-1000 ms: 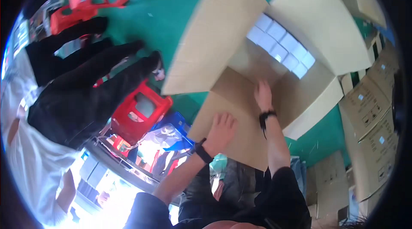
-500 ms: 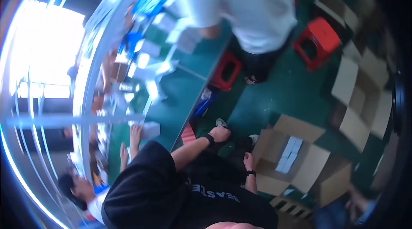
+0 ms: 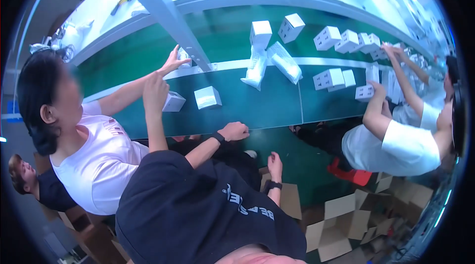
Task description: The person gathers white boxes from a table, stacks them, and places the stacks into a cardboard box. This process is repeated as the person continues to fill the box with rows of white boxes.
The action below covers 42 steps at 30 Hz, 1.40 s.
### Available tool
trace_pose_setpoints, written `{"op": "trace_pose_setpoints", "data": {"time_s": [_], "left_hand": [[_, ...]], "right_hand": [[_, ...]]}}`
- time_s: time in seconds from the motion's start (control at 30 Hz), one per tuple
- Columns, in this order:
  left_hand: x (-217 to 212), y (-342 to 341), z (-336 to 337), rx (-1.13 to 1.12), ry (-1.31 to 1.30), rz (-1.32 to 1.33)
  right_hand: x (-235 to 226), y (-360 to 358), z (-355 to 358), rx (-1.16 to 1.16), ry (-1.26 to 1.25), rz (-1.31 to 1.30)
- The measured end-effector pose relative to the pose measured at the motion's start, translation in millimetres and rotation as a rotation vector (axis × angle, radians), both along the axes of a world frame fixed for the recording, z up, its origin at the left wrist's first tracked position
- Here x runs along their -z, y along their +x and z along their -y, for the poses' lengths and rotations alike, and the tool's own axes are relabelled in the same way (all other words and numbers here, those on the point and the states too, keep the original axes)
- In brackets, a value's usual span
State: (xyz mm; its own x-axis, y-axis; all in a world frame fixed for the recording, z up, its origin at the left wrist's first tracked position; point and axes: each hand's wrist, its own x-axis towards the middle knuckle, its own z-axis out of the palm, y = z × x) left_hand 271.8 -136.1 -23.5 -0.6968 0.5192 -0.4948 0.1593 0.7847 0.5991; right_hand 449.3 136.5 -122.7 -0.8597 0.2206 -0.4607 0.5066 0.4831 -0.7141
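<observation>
Loosely curled, my left hand (image 3: 234, 131) is at the near edge of the green table (image 3: 237, 113), with nothing seen in it. My right hand (image 3: 275, 166) hangs beyond that edge above the floor, its fingers bent in and no object showing. Each wrist wears a black band. The closest item to my left hand is a white box (image 3: 208, 98) on the table. Farther back lie two clear-wrapped packets (image 3: 256, 68), near two upright white boxes (image 3: 261, 34).
At left a person in a white shirt (image 3: 99, 165) reaches over the table beside another white box (image 3: 174, 102). White-shirted people at right handle boxes (image 3: 364, 93). A grey post (image 3: 163, 14) rises from the table. Open cartons (image 3: 334, 234) and a red stool (image 3: 349, 172) are on the floor.
The view has swung from the floor and the carton of white boxes round to the table. Both my hands stay empty-looking and loosely curled.
</observation>
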Motion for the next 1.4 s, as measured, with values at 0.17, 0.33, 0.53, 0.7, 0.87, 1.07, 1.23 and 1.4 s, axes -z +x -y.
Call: {"op": "trace_pose_setpoints", "data": {"time_s": [0.17,0.33,0.53,0.7,0.87,1.07,1.23,1.4], "left_hand": [[-47.8,-37.8,-3.0,-0.217,0.347,-0.297],[-83.7,-58.9,43.2,-0.644,0.358,-0.964],[-76.3,-45.0,172.1,-0.911,-0.208,-1.071],[-49.7,-4.7,245.0,-0.804,-0.306,-0.599],[-51.2,-10.4,228.0,-0.847,-0.376,-0.487],[-50.9,-2.5,234.7,-0.952,-0.437,-0.396],[-45.5,2.2,243.5,-1.239,-0.485,-0.27],[-52.1,-20.1,229.7,-1.229,-0.422,-0.312]], "right_hand": [[-98.4,-165.5,37.0,-0.317,0.091,-0.309],[-151.3,-344.6,64.3,-0.502,0.306,-0.723],[-153.8,-513.0,87.9,-0.721,0.645,-0.949],[-127.9,-561.9,114.8,-0.954,0.622,-0.87],[-126.5,-556.3,113.3,-1.021,0.573,-0.689],[-180.9,-489.1,111.8,-0.93,0.402,-0.794],[-248.2,-415.7,115.3,-0.931,0.16,-0.744],[-223.0,-383.0,121.3,-1.033,0.064,-0.594]]}}
